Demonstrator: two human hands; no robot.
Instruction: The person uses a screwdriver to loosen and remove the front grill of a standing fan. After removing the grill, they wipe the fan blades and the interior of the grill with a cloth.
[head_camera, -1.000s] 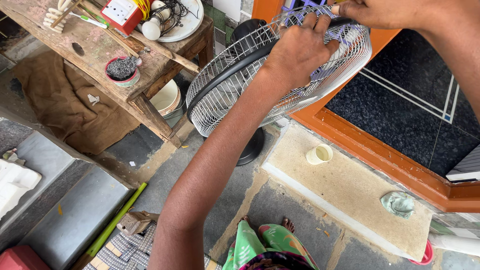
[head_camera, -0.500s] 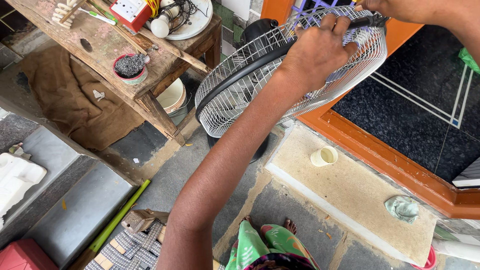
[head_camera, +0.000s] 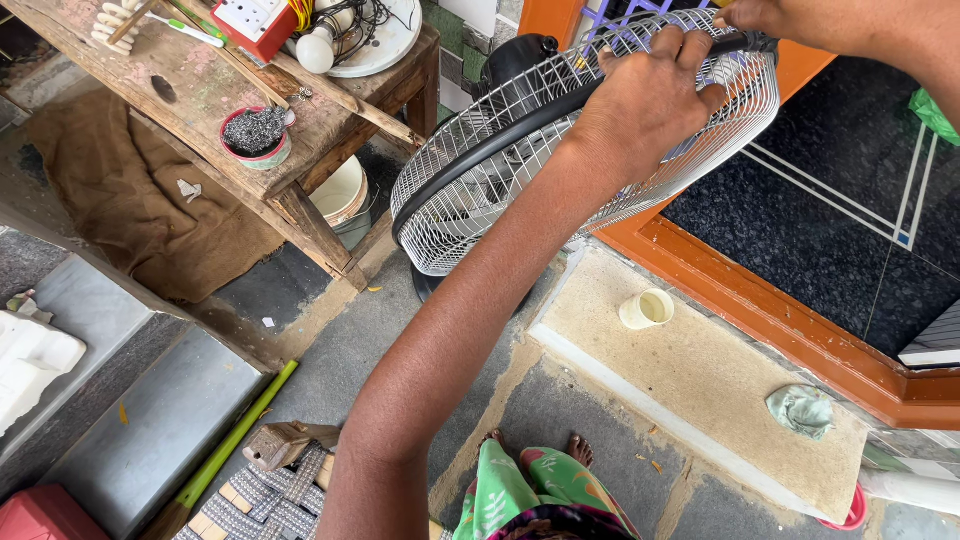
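Fan guard (head_camera: 480, 190), round white wire mesh with a black rim, is gripped by the left hand (head_camera: 645, 100). The right hand (head_camera: 790, 18) pinches its top edge. A rough wooden bench (head_camera: 200, 105) stands beside.

- A worn wooden bench (head_camera: 190, 95) stood at the upper left, scuffed and stained, in even daylight.
- Brown sacking (head_camera: 140, 200) lay crumpled on the ground under it.
- The floor (head_camera: 350, 350) was grey concrete, cracked along pale seams.
- A sandy stone step (head_camera: 720, 390) led to an orange door frame (head_camera: 790, 320), with dark speckled flooring (head_camera: 810, 220) inside.
- Grey slabs (head_camera: 140, 420) sloped at the lower left, a green stick (head_camera: 235, 425) beside them.
- A woven mat (head_camera: 265, 500) lay at the bottom edge.
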